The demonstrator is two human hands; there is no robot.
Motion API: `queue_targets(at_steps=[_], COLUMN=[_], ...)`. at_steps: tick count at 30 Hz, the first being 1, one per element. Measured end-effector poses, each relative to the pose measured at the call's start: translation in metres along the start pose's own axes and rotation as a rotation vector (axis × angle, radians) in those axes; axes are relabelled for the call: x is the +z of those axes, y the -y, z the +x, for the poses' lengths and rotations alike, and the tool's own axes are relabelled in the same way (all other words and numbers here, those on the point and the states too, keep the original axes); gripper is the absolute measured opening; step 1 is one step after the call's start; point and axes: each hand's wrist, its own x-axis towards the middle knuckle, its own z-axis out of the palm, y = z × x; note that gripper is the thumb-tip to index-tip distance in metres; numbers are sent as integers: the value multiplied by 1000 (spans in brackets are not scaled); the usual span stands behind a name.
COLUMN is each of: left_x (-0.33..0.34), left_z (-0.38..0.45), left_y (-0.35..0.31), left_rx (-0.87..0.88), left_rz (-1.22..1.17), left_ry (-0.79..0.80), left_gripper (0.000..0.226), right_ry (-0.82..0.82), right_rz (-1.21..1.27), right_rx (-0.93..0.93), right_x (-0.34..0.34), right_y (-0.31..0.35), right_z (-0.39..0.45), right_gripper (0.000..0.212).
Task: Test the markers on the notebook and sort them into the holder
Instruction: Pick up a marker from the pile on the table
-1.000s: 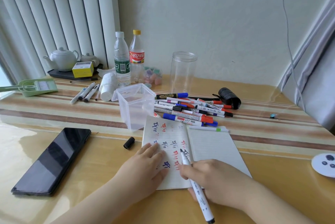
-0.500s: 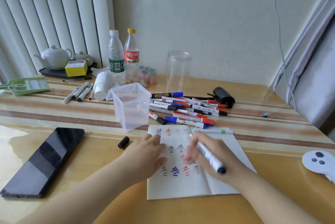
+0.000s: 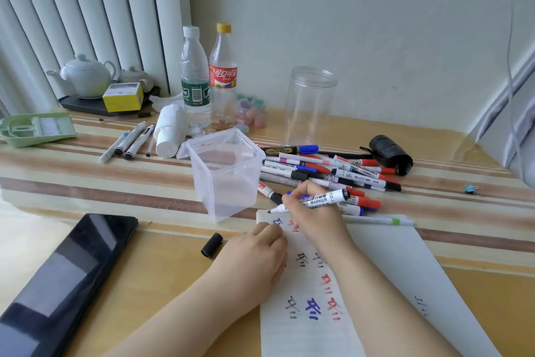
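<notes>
My right hand [image 3: 311, 212] grips an uncapped black whiteboard marker [image 3: 321, 199], its tip at the top left corner of the open notebook [image 3: 385, 275]. The page carries red, blue and black test marks. My left hand [image 3: 252, 261] rests flat on the notebook's left edge. The marker's black cap [image 3: 212, 244] lies on the table left of the notebook. A clear square plastic holder [image 3: 225, 174] stands just beyond the notebook. A pile of several markers [image 3: 333, 171] lies to its right, and a green-banded pen [image 3: 382, 220] lies at the notebook's top edge.
A black phone [image 3: 66, 272] lies at the front left. Three markers [image 3: 130, 142] and a white roll [image 3: 170, 134] lie behind the holder, with two bottles [image 3: 208, 79], a clear jar [image 3: 309, 105], a teapot tray and a green dustpan [image 3: 34, 128]. A black roll [image 3: 390, 154] sits right.
My right hand has carried the marker from the middle of the page up to the notebook's top left corner, turning it nearly level. The view has moved closer to the table.
</notes>
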Motion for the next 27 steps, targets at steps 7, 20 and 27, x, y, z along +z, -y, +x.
queue_targets(at_steps=[7, 20, 27], left_x=[3, 2, 3], left_z=[-2, -7, -8], left_y=[0, -5, -5], left_rx=[-52, -82, -87], left_rz=[0, 76, 49], left_ry=[-20, -97, -122], left_gripper=[33, 33, 33], right_ry=[-36, -16, 15], right_rz=[-127, -94, -135], right_rx=[-118, -126, -120], right_x=[-4, -6, -2], right_y=[-5, -6, -8], right_z=[-3, -5, -8], right_gripper=[32, 34, 31])
